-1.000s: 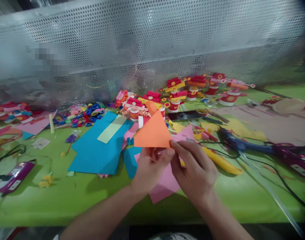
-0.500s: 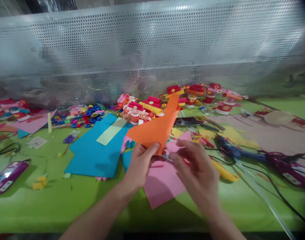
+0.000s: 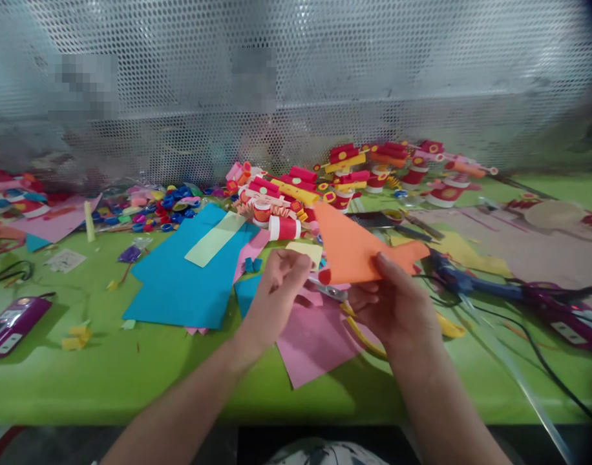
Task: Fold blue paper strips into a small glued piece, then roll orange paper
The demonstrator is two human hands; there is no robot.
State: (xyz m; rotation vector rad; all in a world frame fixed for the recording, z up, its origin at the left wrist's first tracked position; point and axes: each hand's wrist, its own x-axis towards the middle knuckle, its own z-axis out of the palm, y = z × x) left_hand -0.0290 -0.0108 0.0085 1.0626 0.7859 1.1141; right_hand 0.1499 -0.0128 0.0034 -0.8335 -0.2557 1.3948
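My right hand (image 3: 407, 303) is closed on an orange craft sheet (image 3: 354, 248), its thumb on top. The sheet is tilted, with a narrow strip reaching right and a dark red spot at its lower left corner. Left of it, my left hand (image 3: 279, 290) has its fingers drawn together at the tips; anything inside them is hidden. Between the hands are scissors (image 3: 332, 290) with yellow handles, blades pointing toward my left fingertips; whether those fingers touch them I cannot tell. Beneath lies a pink sheet (image 3: 310, 352).
Blue sheets (image 3: 179, 290) with a pale green strip (image 3: 214, 240) lie left. Behind stand red, pink and yellow paper-cup models (image 3: 281, 190) and a red-and-white cup (image 3: 285, 228). A blue glue gun (image 3: 470, 284), cables and a purple device (image 3: 567, 316) occupy the right.
The orange sheet has passed from my left hand to my right and turned, its strip now pointing right instead of up. The scissors and the red-and-white cup show more clearly.
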